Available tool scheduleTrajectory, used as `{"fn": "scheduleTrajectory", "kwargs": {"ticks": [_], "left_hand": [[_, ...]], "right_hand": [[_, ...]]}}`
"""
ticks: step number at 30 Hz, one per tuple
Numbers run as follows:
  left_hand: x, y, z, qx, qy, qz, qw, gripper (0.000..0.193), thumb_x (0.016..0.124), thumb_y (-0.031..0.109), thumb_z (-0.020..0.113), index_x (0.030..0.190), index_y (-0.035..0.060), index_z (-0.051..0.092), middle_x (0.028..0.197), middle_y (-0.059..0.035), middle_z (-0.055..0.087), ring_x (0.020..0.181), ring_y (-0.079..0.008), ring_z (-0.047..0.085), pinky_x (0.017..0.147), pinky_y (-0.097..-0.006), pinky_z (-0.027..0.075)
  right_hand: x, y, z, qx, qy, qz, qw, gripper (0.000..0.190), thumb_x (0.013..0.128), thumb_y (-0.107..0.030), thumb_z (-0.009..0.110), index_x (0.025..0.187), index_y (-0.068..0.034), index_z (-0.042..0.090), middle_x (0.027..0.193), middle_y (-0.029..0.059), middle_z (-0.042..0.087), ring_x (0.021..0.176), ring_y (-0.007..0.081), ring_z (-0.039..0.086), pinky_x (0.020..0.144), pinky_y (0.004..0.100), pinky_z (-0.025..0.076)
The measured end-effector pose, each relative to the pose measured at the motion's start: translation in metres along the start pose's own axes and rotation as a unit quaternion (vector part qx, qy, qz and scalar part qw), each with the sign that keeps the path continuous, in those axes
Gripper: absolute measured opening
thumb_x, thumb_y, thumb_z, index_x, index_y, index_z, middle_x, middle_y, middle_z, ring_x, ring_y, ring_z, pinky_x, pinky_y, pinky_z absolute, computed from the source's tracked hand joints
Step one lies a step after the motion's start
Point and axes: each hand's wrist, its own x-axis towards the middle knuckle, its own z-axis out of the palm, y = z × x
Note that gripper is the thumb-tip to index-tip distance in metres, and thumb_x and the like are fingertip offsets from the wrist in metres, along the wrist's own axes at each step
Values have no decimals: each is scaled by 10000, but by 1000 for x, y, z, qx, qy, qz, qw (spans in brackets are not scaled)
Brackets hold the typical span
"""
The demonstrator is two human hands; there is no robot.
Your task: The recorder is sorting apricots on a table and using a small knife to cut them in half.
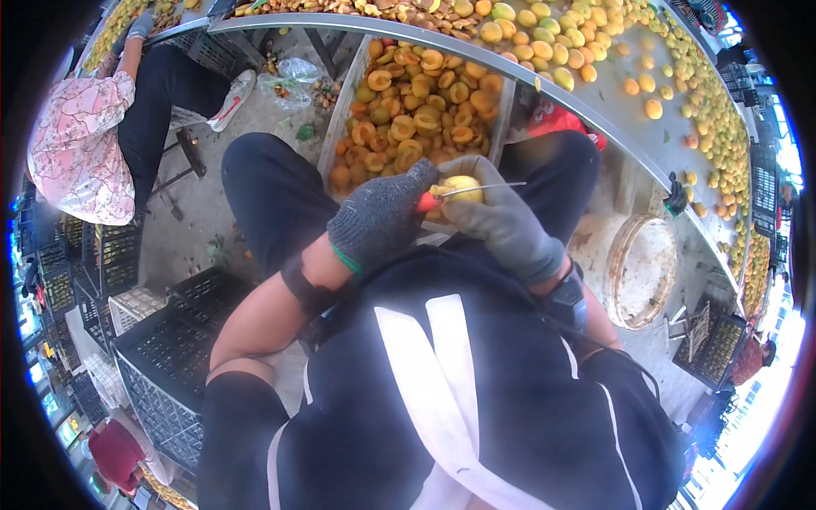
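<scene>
My left hand (382, 207), in a dark grey knit glove with a green cuff, grips the red handle (428, 203) of a thin-bladed knife. The narrow blade (494, 185) runs to the right across a yellow apricot (463, 187). My right hand (510, 220), in a grey coated glove, holds that apricot between thumb and fingers, close against the left hand. Just beyond both hands, between my knees, stands a pale plastic crate (335, 121) filled with halved, pitted apricots (403, 127). Some halves lie hidden behind the hands.
A metal-edged table (408, 30) curves ahead, bearing whole apricots (561, 38) and a heap of brownish pieces (363, 7). A dark glove (676, 194) lies at its edge. Right stands a dirty white bucket (644, 271); left, black crates (159, 382) and a seated person (83, 146).
</scene>
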Motion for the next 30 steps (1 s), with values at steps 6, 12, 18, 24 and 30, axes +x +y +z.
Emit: {"fn": "scheduleTrajectory", "kwargs": {"ticks": [6,12,18,24,30], "left_hand": [[2,1,12,-196,47,-57,978,304,937,145,634,1196,26,528,921,-206,678,822,-367,694,705,-430,538],[6,9,-6,-278,140,-123,942,291,897,107,728,1134,39,573,944,-70,652,839,-148,640,733,-307,530],[3,4,-30,-264,77,-143,951,693,745,158,889,1279,73,455,844,-12,598,756,-104,584,695,-287,528],[8,7,-12,-68,44,-94,992,1010,649,352,933,1449,113,364,980,-160,683,931,-340,699,836,-391,552],[2,1,-14,-5,67,-42,997,1008,639,431,913,1432,108,380,1137,-202,658,946,-383,697,798,-426,567]], "right_hand": [[11,8,7,15,40,-131,990,335,942,-188,696,1213,-59,548,960,21,584,782,85,615,650,183,501],[25,3,-16,155,90,-21,984,442,1012,-405,528,1244,-31,572,1000,80,649,647,81,572,543,145,428],[36,18,-13,342,16,21,940,578,999,-582,471,1180,-44,583,1085,130,655,859,192,634,779,309,528],[32,29,9,348,-49,-60,934,569,1064,-497,350,1337,-17,489,1224,157,602,1124,265,631,998,406,534],[24,23,21,176,8,-125,976,539,1065,-464,383,1341,-13,486,1226,146,606,1124,235,634,959,361,558]]}}
